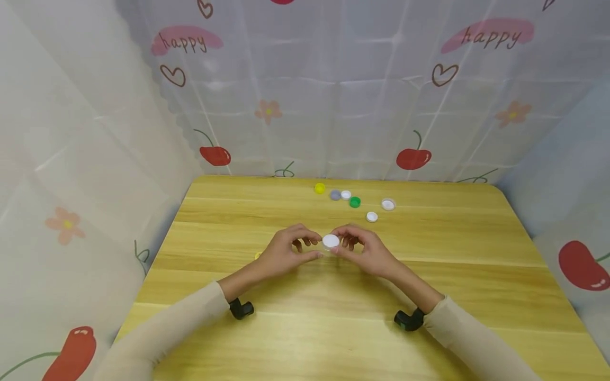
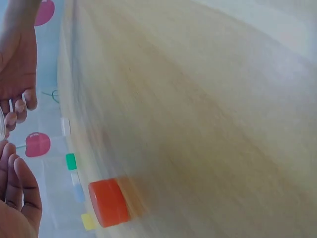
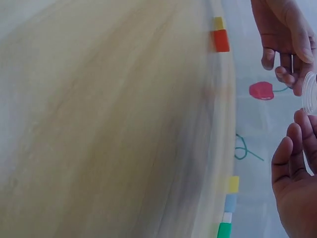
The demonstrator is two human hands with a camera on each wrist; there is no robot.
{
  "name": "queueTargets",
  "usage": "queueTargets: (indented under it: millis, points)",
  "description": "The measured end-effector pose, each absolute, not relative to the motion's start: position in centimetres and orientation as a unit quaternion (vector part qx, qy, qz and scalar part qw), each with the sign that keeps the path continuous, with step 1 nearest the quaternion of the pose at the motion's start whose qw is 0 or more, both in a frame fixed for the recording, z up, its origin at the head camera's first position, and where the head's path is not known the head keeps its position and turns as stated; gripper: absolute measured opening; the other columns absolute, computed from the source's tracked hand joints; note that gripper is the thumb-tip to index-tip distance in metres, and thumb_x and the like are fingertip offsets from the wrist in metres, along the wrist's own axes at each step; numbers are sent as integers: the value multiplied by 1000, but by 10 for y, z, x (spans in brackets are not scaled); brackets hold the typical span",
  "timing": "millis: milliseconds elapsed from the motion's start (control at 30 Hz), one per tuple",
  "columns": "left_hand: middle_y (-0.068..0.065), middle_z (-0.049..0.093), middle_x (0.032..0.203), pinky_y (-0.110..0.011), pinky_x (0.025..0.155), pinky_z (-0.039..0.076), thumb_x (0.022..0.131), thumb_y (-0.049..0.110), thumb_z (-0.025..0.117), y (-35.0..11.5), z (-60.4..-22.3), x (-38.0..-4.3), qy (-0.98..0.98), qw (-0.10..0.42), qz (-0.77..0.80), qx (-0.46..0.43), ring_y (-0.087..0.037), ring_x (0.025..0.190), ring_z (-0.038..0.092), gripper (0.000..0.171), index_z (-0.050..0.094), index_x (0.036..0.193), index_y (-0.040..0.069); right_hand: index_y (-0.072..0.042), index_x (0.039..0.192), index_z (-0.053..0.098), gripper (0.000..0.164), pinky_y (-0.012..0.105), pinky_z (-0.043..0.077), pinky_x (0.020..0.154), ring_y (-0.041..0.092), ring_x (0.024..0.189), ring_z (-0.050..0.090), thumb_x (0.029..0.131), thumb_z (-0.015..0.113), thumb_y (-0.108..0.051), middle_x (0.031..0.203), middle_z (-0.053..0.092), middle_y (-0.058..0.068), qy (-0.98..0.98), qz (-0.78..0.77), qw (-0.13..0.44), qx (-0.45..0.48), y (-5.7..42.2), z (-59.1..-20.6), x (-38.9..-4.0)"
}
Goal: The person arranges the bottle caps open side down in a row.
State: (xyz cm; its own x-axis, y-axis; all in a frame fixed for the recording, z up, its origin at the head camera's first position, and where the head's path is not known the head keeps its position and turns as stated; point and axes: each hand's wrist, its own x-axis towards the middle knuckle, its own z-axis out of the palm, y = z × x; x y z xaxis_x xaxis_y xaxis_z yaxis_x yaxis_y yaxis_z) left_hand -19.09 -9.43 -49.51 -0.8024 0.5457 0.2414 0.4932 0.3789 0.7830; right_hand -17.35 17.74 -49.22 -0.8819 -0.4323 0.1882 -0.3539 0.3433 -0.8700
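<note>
Between the fingertips of both hands is a small round container (image 1: 331,242) with a white top and a clear plastic side. My right hand (image 1: 366,253) pinches it from the right, thumb over its near edge and forefinger behind. On the other side, my left hand (image 1: 288,251) has its thumb and fingers parted, fingertips right at the container's left edge. The right wrist view shows the clear ridged side (image 3: 309,94) of the container, partly cut off by the frame. An orange bottle cap (image 2: 108,202) stands on the table near my left hand, hidden behind it in the head view.
Across the wooden table (image 1: 333,338) at the back lie a yellow cap (image 1: 320,188), a grey-blue cap (image 1: 335,195), white caps (image 1: 372,217), a green cap (image 1: 355,202) and a clear-rimmed white disc (image 1: 388,204). Another yellow cap (image 1: 258,255) peeks past my left wrist. Printed curtains (image 1: 305,95) surround the table.
</note>
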Motion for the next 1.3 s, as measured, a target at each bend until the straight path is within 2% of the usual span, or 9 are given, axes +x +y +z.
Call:
queueTargets:
  millis: [200,467,600,733,833,933,1133,1300]
  points:
    - [-3,75,113,-27,79,61,91,28,89,-92,-493,-188,825,0,460,327,-21,98,68,32,79,121,21,-21,126,74,30,29,57,80,15,94,62,97,83,-18,111,73,-3,823,-496,1,-276,175,-495,-172]
    - [-2,76,113,-27,79,61,92,27,88,-96,-496,-188,835,-7,426,347,-20,98,68,31,79,121,20,-24,125,75,32,28,56,81,17,97,64,94,85,-21,113,74,-4,826,-485,-1,-287,169,-499,-171]
    - [3,77,114,-27,81,59,92,29,88,-104,-494,-190,851,-17,389,354,-14,99,65,30,78,120,22,-26,123,75,34,33,55,81,21,95,63,92,88,-30,106,71,-1,845,-448,-4,-291,163,-496,-174]
    - [8,75,119,-33,93,56,92,35,88,-111,-493,-193,869,-26,339,361,-12,109,62,31,79,120,25,-24,119,75,35,31,52,77,20,88,58,89,91,-33,97,67,5,866,-405,3,-292,154,-491,-177]
    - [8,71,126,-40,103,54,92,37,87,-115,-495,-195,881,-21,305,362,-14,119,59,28,79,117,26,-21,117,75,32,28,50,76,16,87,56,90,90,-32,95,66,1,881,-368,16,-297,145,-492,-180]
    - [7,66,131,-45,108,52,92,37,87,-119,-499,-195,893,-5,279,353,-17,124,56,24,79,112,26,-21,116,75,30,25,49,78,12,88,56,92,88,-33,96,65,-4,893,-328,33,-305,136,-497,-182]
    - [5,66,130,-47,108,48,91,39,88,-123,-506,-193,913,24,234,333,-20,123,56,25,79,108,23,-18,115,74,28,27,50,80,10,88,56,97,82,-38,98,67,-4,906,-271,53,-320,119,-505,-185]
    - [3,69,127,-47,104,49,89,39,90,-124,-507,-193,923,29,206,323,-22,121,58,26,80,106,22,-21,115,71,29,29,49,79,10,87,56,97,81,-41,98,65,-7,917,-240,61,-314,110,-508,-186]
